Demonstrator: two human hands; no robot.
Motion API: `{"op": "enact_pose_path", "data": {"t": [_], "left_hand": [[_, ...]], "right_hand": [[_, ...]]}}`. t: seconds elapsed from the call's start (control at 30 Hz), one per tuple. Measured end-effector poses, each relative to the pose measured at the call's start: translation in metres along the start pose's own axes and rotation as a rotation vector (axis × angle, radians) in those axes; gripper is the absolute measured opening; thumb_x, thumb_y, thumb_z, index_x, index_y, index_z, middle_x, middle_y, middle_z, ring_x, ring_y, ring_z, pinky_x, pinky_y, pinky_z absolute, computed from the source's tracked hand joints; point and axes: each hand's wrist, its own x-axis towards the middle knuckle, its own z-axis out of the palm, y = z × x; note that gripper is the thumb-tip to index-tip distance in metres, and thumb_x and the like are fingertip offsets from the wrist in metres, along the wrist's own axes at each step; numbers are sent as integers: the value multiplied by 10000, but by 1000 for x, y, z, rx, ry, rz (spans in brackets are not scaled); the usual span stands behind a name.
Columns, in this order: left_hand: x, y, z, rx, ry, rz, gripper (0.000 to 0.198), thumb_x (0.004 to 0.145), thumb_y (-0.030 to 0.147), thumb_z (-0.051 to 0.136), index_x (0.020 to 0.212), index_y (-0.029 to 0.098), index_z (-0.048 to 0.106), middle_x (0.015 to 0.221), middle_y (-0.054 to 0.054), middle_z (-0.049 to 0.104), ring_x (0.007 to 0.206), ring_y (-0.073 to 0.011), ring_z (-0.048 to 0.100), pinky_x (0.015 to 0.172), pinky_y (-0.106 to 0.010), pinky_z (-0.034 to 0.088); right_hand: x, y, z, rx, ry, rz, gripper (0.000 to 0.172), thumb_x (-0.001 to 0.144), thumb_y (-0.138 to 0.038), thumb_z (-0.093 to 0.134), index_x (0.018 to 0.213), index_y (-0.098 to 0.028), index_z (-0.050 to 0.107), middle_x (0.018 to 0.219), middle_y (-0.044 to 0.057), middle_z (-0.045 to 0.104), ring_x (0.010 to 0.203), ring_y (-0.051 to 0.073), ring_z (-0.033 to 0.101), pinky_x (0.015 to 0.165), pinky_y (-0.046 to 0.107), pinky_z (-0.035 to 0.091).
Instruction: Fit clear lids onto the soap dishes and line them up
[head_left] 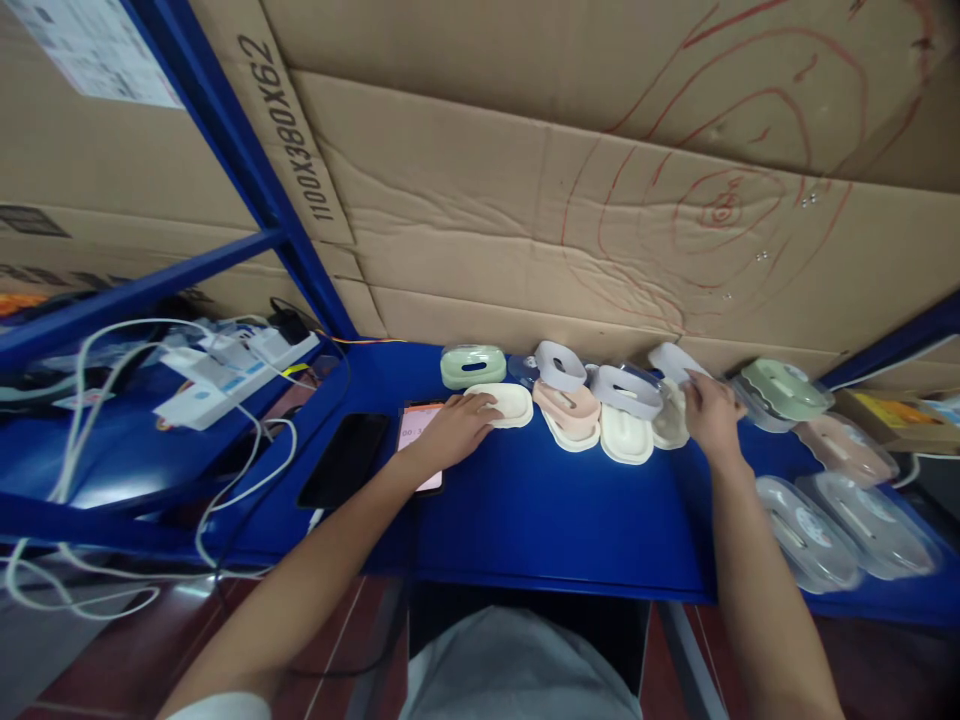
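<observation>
Cream and lavender oval pieces cluster on a blue desk (555,520), where a person works bare-handed before a cardboard wall (465,200). The left hand (466,425) rests with loosely bent fingers over the near-left end of a cream tray (514,405), which lies flat in front of a green dish (461,375). Its grip looks half open; whether the thumb pinches the rim cannot be told. The right hand (714,410) reaches to the far side of the row, its grip partly closed at the end of a pale lavender piece (670,360) that sits tilted near the cardboard; blur leaves it uncertain whether the fingers have firm hold.

Between the hands lie a lavender ring (561,368) on a pink piece (571,412), and a second lavender ring (628,388) above another cream tray (628,440). The crowding seems to call for a pinch on outer rims and a lift clear of neighbours before any sideways move, since a dragged edge could topple the stack. Light fingertip pressure should suit the thin-looking walls. The left forearm passes over a lit phone (409,422); keeping the wrist raised would likely spare the screen a stray touch.
</observation>
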Motion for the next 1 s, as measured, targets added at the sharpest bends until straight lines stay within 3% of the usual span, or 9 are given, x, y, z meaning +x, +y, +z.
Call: {"op": "enact_pose_path", "data": {"t": [0.1, 0.2, 0.33, 0.43, 0.5, 0.57, 0.77, 0.87, 1.0], "left_hand": [[0, 0, 1, 4, 7, -17, 328, 1020, 146, 552, 1264, 256, 743, 1428, -116, 666, 1321, -306, 640, 1083, -473, 510], [0, 0, 1, 25, 23, -49, 302, 1021, 154, 557, 1248, 236, 738, 1424, -136, 660, 1310, -322, 644, 1075, -489, 515], [-1, 1, 1, 44, 22, -60, 287, 1026, 170, 555, 1245, 231, 730, 1437, -133, 652, 1284, -325, 657, 1052, -488, 526], [-2, 1, 2, 44, 15, -58, 300, 1021, 164, 547, 1250, 230, 729, 1453, -137, 636, 1257, -329, 668, 1059, -501, 516], [-1, 0, 2, 39, 9, -53, 306, 1018, 163, 547, 1254, 233, 729, 1452, -136, 632, 1245, -325, 673, 1067, -503, 509], [-1, 0, 2, 37, 3, -49, 310, 1017, 165, 548, 1261, 235, 726, 1444, -134, 633, 1256, -323, 669, 1073, -501, 505], [-1, 1, 1, 61, -14, -49, 311, 1022, 172, 558, 1282, 227, 720, 1446, -138, 634, 1297, -332, 651, 1073, -498, 510], [-1, 1, 0, 73, -21, -47, 316, 1020, 170, 567, 1291, 237, 716, 1450, -130, 633, 1311, -322, 645, 1079, -484, 511], [-2, 3, -2, 84, -31, -43, 314, 1022, 173, 570, 1297, 226, 711, 1464, -138, 625, 1320, -327, 641, 1086, -492, 509]], "right_hand": [[-2, -9, -11, 53, 107, -95, 505, 1063, -412, 363, 1470, -231, 601, 1559, 142, 579, 1421, 345, 482, 1157, 558, 339], [-14, 8, -36, 89, 180, -94, 539, 1048, -479, 368, 1443, -216, 623, 1536, 146, 602, 1403, 349, 526, 1161, 543, 371], [-66, 67, -61, 49, 49, -35, 610, 1002, -661, 351, 1439, -341, 631, 1379, 134, 712, 1300, 385, 637, 1071, 559, 483], [-117, 108, -59, -59, -14, 116, 670, 934, -774, 304, 1504, -499, 524, 1425, 121, 684, 1329, 471, 606, 1044, 711, 446], [-140, 122, -53, -88, -44, 172, 699, 911, -796, 266, 1548, -564, 435, 1500, 104, 633, 1406, 484, 546, 1047, 770, 406], [-150, 126, -45, -73, -93, 136, 704, 893, -802, 309, 1558, -591, 405, 1558, 81, 588, 1472, 452, 496, 1078, 770, 391], [-126, 113, -27, -4, -262, -178, 739, 909, -657, 456, 1596, -383, 446, 1701, 87, 430, 1569, 357, 403, 1225, 659, 313], [-103, 114, -20, 18, -220, -232, 655, 951, -618, 456, 1560, -382, 508, 1652, 78, 505, 1511, 365, 478, 1179, 648, 353], [-78, 119, -18, 53, -119, -281, 566, 1000, -628, 416, 1426, -336, 645, 1425, 111, 705, 1318, 383, 639, 1112, 622, 397]]}}
